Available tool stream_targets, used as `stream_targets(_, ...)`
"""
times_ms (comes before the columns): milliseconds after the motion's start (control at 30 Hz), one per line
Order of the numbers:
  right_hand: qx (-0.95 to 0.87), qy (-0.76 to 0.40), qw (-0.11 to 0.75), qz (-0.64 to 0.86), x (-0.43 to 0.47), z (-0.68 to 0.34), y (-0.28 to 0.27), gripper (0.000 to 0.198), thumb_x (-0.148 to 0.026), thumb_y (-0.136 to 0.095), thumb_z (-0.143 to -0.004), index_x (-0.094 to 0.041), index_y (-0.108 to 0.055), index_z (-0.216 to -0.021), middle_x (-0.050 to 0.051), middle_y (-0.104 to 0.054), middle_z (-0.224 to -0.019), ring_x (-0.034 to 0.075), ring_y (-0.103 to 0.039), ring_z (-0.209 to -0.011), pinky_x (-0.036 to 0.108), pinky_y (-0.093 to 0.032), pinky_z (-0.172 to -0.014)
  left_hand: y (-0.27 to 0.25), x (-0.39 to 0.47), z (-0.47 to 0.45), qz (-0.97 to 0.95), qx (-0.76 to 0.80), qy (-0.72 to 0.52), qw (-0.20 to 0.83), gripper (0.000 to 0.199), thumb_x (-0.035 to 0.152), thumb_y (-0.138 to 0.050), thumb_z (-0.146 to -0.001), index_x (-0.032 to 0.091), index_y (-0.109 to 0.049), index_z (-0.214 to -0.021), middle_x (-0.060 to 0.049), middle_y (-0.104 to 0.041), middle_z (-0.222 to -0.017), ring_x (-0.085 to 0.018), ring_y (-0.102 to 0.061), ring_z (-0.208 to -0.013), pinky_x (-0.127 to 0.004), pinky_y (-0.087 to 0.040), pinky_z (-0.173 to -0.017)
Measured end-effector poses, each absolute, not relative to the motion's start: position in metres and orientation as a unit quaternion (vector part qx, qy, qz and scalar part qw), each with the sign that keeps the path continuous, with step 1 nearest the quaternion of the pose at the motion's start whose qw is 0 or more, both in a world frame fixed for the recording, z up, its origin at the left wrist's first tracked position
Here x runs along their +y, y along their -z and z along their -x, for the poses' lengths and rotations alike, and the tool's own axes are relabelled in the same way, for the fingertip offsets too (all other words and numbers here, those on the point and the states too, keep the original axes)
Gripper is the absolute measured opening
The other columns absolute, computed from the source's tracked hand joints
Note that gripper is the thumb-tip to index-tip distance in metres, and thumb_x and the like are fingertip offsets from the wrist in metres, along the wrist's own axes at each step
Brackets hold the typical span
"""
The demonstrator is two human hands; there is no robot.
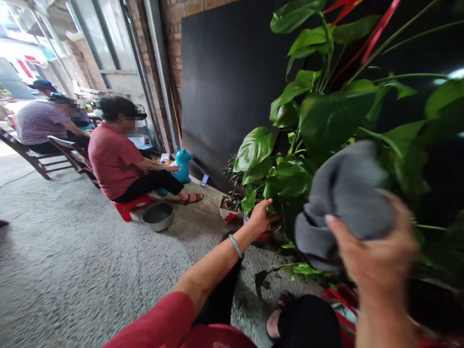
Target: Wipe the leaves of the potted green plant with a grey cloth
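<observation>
My right hand (380,246) is closed around a bunched grey cloth (348,198), slightly blurred, held up in front of a large potted plant's broad green leaves (333,121). My left hand (261,216), with a pale bangle (236,246) on its wrist, reaches into the lower foliage. Its fingers curl at the edge of a leaf there, partly hidden by the greenery. Just below that hand, part of a red pot (266,236) shows.
A smaller plant stands in a white and red pot (229,209). A co-worker (116,159) sits on a red stool (126,209), hands on a blue animal figure (183,164). A grey basin (157,216) rests on the concrete floor (90,261). A dark panel (232,87) stands behind.
</observation>
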State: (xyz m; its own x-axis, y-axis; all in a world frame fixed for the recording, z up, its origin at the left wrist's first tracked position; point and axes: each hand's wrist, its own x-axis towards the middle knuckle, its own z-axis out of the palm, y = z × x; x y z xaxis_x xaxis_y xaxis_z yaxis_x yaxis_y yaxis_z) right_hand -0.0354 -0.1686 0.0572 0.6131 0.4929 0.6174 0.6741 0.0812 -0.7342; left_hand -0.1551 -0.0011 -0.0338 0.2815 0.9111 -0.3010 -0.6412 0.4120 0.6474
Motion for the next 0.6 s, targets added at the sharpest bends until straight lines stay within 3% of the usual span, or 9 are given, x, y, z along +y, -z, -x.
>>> stream_targets(100, -0.463, -0.182, 0.497, 0.712, -0.151, 0.062, -0.007, 0.111, -0.066, -0.059, -0.052, -0.009, -0.059, -0.147, 0.017, -0.062, -0.126, 0.041, -0.059, -0.117, 0.059, -0.046, -0.111, 0.042, -0.005, 0.161, -0.199, 0.352, -0.438, 0.803, 0.017, 0.028, -0.062, -0.093, 0.013, -0.068, -0.089, -0.007, -0.068, -0.082, -0.019, -0.067, -0.082, -0.034, -0.057, -0.090)
stream_targets(200, -0.461, -0.312, 0.467, 0.687, -0.178, 0.069, 0.027, 0.105, -0.065, -0.062, -0.053, -0.013, -0.060, -0.145, 0.013, -0.060, -0.131, 0.036, -0.058, -0.123, 0.052, -0.044, -0.118, 0.051, -0.005, 0.173, -0.207, 0.386, -0.413, 0.799, 0.024, 0.030, -0.055, -0.098, 0.012, -0.067, -0.089, -0.009, -0.069, -0.080, -0.021, -0.068, -0.084, -0.032, -0.056, -0.085)
stream_targets(300, -0.367, -0.283, 0.518, 0.719, -0.213, 0.046, 0.007, 0.110, -0.066, -0.075, -0.045, -0.021, -0.061, -0.144, 0.010, -0.063, -0.124, 0.035, -0.064, -0.110, 0.049, -0.051, -0.109, 0.058, -0.002, 0.179, -0.213, 0.384, -0.392, 0.808, 0.025, 0.028, -0.046, -0.101, 0.013, -0.065, -0.094, -0.010, -0.072, -0.088, -0.019, -0.068, -0.080, -0.030, -0.054, -0.076)
stream_targets(433, -0.296, -0.052, 0.558, 0.773, -0.199, 0.014, -0.032, 0.119, -0.071, -0.069, -0.042, -0.016, -0.062, -0.146, 0.019, -0.059, -0.129, 0.043, -0.057, -0.120, 0.053, -0.046, -0.110, 0.064, -0.007, 0.166, -0.256, 0.367, -0.369, 0.815, 0.025, 0.031, -0.049, -0.098, 0.012, -0.065, -0.097, -0.011, -0.072, -0.095, -0.020, -0.067, -0.076, -0.032, -0.054, -0.071)
stream_targets(500, -0.332, -0.083, 0.508, 0.791, -0.178, 0.011, -0.019, 0.124, -0.071, -0.060, -0.042, -0.009, -0.058, -0.149, 0.022, -0.059, -0.126, 0.046, -0.056, -0.119, 0.056, -0.045, -0.107, 0.071, -0.013, 0.156, -0.291, 0.344, -0.364, 0.815, 0.024, 0.032, -0.057, -0.092, 0.011, -0.067, -0.098, -0.010, -0.069, -0.090, -0.019, -0.066, -0.074, -0.031, -0.054, -0.071)
stream_targets(600, -0.356, -0.243, 0.422, 0.798, -0.166, 0.019, 0.037, 0.126, -0.069, -0.058, -0.038, -0.006, -0.057, -0.148, 0.021, -0.064, -0.113, 0.045, -0.059, -0.111, 0.056, -0.046, -0.104, 0.090, -0.017, 0.153, -0.377, 0.336, -0.358, 0.786, 0.027, 0.020, -0.069, -0.075, 0.010, -0.070, -0.100, -0.007, -0.066, -0.082, -0.014, -0.061, -0.070, -0.026, -0.050, -0.068)
